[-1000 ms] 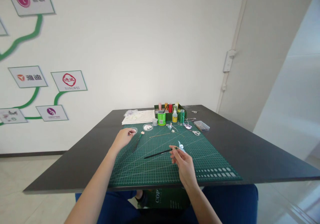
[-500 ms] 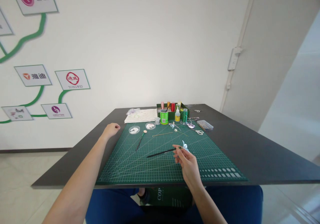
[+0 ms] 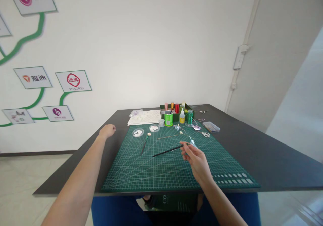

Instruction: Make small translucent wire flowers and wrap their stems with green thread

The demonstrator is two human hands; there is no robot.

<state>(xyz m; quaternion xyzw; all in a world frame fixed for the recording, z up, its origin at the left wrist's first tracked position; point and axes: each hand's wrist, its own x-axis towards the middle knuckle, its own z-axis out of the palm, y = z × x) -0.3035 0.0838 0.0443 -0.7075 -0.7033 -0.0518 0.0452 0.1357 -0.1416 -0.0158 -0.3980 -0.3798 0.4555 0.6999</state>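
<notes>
My right hand (image 3: 196, 158) pinches a thin black hair stick (image 3: 166, 151) near its flowered end, above the green cutting mat (image 3: 136, 175). Its tip points left. A pale blue flower (image 3: 192, 141) shows just behind the fingers. My left hand (image 3: 107, 131) hovers over the dark table left of the mat, fingers curled closed; whether they hold anything is hidden. Between the hands lies a second dark stick with a pale flower head (image 3: 149, 134). A thin gold-coloured rod (image 3: 167, 137) lies farther back on the mat.
Two clear dishes (image 3: 138, 132) with white contents stand at the mat's back left. Behind are a white sheet (image 3: 143, 117), a green can (image 3: 168, 119), a glue bottle (image 3: 182, 116) and a box of thread spools (image 3: 177, 108). Scissors (image 3: 206, 134) and a clear case (image 3: 211, 127) lie right.
The view has shifted slightly. My right hand, still with the hair stick, has risen a little off the mat. My left hand has drawn slightly to the left, its fingers staying closed.
</notes>
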